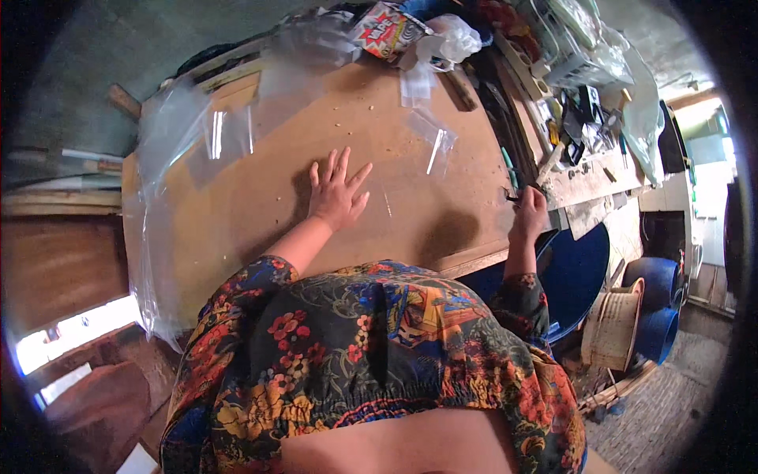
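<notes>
While the left hand's fingers lie apart, the right hand's seem clamped on a dark item. Likely light, stiff; best gripped at its near end.

The dark item held in the right grip is partly covered and cannot be identified. Specks on the table are too small for identification. The blue container is partly hidden by the patterned right sleeve.
</notes>
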The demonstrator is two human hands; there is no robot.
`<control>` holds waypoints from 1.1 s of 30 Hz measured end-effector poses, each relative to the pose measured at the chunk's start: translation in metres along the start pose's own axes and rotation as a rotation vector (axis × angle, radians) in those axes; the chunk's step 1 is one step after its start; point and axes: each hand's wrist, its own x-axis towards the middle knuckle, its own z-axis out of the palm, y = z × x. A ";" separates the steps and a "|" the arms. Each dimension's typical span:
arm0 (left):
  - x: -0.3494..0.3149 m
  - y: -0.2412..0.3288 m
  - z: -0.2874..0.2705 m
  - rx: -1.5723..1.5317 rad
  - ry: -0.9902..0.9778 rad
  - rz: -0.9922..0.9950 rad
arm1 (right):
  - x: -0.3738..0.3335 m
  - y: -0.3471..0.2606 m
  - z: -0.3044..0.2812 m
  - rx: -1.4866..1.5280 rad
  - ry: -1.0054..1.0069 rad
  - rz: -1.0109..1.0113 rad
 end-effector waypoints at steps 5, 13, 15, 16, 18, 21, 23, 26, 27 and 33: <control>0.002 0.003 -0.007 -0.010 -0.028 0.113 | 0.008 0.030 -0.035 0.117 0.065 -0.115; 0.079 0.039 0.027 -0.117 -0.075 0.473 | -0.028 0.036 0.012 -0.645 0.028 -0.858; 0.101 0.049 0.037 -0.085 -0.102 0.511 | -0.031 0.042 0.010 -0.756 -0.050 -0.868; 0.110 0.051 0.040 -0.071 -0.129 0.508 | -0.034 0.043 0.010 -0.775 -0.050 -0.872; 0.123 0.052 0.041 -0.068 -0.176 0.518 | -0.037 0.043 0.011 -0.812 -0.073 -0.856; 0.135 0.046 0.043 -0.103 -0.179 0.563 | -0.034 0.047 0.012 -0.814 -0.092 -0.833; 0.138 0.043 0.048 -0.138 -0.133 0.600 | -0.034 0.047 0.012 -0.815 -0.092 -0.805; 0.128 0.039 0.041 -0.060 0.204 0.574 | -0.033 0.048 0.013 -0.813 -0.091 -0.788; 0.124 0.033 0.034 -0.095 0.276 0.541 | -0.033 0.048 0.013 -0.811 -0.099 -0.788; 0.050 -0.082 -0.070 0.043 0.531 0.256 | -0.029 0.053 0.008 -0.845 -0.083 -0.934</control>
